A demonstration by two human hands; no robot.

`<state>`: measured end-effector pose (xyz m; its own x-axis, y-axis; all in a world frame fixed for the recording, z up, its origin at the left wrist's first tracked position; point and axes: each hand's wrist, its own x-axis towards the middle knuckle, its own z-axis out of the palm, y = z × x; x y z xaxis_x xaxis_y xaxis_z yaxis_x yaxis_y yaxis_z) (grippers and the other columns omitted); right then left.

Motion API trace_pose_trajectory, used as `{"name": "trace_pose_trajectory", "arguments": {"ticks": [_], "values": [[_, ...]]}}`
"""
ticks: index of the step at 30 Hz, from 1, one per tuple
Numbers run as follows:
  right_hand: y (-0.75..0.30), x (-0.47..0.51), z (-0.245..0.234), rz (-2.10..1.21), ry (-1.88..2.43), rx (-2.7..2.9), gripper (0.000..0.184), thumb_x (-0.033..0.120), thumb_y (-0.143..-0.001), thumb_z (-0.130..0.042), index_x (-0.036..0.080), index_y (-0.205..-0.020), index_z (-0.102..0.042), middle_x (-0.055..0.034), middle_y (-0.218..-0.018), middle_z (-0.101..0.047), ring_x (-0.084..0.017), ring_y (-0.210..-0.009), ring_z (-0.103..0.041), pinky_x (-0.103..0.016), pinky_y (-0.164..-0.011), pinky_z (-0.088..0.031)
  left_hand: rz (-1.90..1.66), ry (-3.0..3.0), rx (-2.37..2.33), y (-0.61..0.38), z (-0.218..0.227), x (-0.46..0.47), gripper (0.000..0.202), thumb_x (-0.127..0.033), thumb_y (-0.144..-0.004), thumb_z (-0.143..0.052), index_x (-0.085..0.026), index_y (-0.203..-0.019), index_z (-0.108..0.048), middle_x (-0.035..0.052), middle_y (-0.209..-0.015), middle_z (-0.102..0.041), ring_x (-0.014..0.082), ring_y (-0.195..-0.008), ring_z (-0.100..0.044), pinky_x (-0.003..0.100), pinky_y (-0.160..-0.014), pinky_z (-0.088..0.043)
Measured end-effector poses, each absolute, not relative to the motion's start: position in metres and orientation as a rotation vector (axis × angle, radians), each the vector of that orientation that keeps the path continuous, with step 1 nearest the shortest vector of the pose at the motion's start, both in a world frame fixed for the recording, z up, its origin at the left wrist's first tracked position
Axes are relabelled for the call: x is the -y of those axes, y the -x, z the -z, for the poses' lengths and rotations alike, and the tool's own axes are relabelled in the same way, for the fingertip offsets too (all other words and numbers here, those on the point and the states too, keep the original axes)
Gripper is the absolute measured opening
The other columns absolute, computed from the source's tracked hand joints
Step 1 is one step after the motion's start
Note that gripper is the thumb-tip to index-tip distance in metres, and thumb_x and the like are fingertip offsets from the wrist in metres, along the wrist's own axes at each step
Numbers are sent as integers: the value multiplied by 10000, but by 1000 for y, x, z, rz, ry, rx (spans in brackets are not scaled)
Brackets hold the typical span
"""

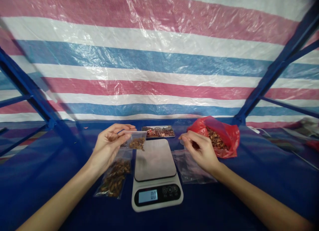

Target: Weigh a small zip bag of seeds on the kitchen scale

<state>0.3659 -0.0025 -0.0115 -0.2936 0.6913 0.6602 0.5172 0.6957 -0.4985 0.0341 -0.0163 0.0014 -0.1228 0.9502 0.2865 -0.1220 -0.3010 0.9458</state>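
Note:
My left hand (106,144) pinches the top edge of a small clear zip bag (138,141) with some brown dried pieces in it. That bag hangs above the back left part of a white kitchen scale (156,159), whose display reads 0.0. My right hand (200,148) is closed, its fingers curled over clear plastic bags (190,168) right of the scale; whatever it grips is hidden. Behind that hand stands an open red plastic bag (231,138) of similar brown pieces (216,139). Filled clear bags (116,178) lie below my left hand.
A flat phone-like object (159,131) with a picture on it lies behind the scale on the blue surface (82,207). Blue metal bars (271,70) rise at both sides. A striped plastic sheet (154,65) hangs at the back. A white cable (259,130) lies far right.

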Motion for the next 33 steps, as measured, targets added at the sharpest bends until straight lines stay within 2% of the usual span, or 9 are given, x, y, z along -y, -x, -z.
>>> {"name": "trace_pose_trajectory", "arguments": {"ticks": [6,9,12,15,19,23,26,30,33], "values": [[-346,2,-10,-672,879,1879,347,440,-1060,-568,198,-892,-753,-38,-819,-707,-153,-674,-584,-288,-603,-439,-1453,-1349,-935,-46,-20,16,297,-259,-763,-907,-187,-1004,-749,120,-1159,-796,230,-959,-801,307,-878,-649],[-318,-16,-40,-1230,787,1818,422,548,-1040,-579,187,-950,-778,-60,-894,-741,-125,-655,-582,-253,-541,-405,-1352,-1540,-804,-53,-48,-4,354,-249,-773,-893,-228,-1088,-734,121,-1569,-576,296,-1220,-737,356,-998,-631],[-289,-42,-70,-1712,681,1716,461,600,-995,-636,175,-1085,-792,-80,-880,-764,-142,-738,-666,-232,-587,-473,-1330,-1782,-654,-58,-81,-33,530,-244,-736,-914,-264,-1218,-695,106,-1676,-437,358,-1405,-606,493,-1157,-545],[-269,-66,-91,-1740,575,1624,285,426,-856,-854,178,-988,-804,-37,-855,-765,-108,-700,-652,-205,-596,-501,-1373,-1949,-590,-59,-108,-55,584,-254,-751,-902,-262,-1283,-658,109,-1643,-464,350,-1465,-544,545,-1255,-431],[-264,-85,-107,-1682,578,1668,251,347,-807,-891,168,-965,-813,-27,-828,-773,-83,-637,-645,-188,-559,-503,-1326,-1979,-690,-58,-125,-61,667,-291,-766,-878,-285,-1367,-591,130,-1716,-336,404,-1502,-488,552,-1151,-529],[-271,-93,-114,-1628,588,1579,251,281,-750,-929,168,-925,-789,0,-815,-765,-62,-587,-636,-176,-539,-512,-1185,-1981,-877,-58,-128,-56,626,-370,-849,-801,-267,-1410,-543,155,-1558,-550,334,-1417,-584,463,-1058,-590],[-275,-101,-112,-1665,556,1502,258,277,-730,-942,160,-878,-766,15,-769,-741,-66,-583,-649,-171,-522,-518,-1036,-1893,-930,-56,-124,-59,474,-411,-839,-802,-209,-1234,-634,129,-1219,-745,260,-1077,-751,387,-863,-643],[-285,-113,-105,-1677,625,1533,276,297,-711,-948,145,-866,-779,-25,-817,-774,-114,-631,-718,-189,-521,-557,-973,-1876,-948,-46,-115,-74,269,-396,-815,-815,-190,-923,-681,43,-826,-757,174,-724,-732,307,-696,-601],[-295,-119,-101,-1690,658,1652,249,281,-726,-935,138,-876,-798,-63,-852,-799,-136,-659,-741,-205,-552,-581,-1054,-1899,-980,-40,-112,-87,262,-368,-803,-804,-196,-968,-698,28,-792,-755,167,-721,-715,294,-691,-565]]}}
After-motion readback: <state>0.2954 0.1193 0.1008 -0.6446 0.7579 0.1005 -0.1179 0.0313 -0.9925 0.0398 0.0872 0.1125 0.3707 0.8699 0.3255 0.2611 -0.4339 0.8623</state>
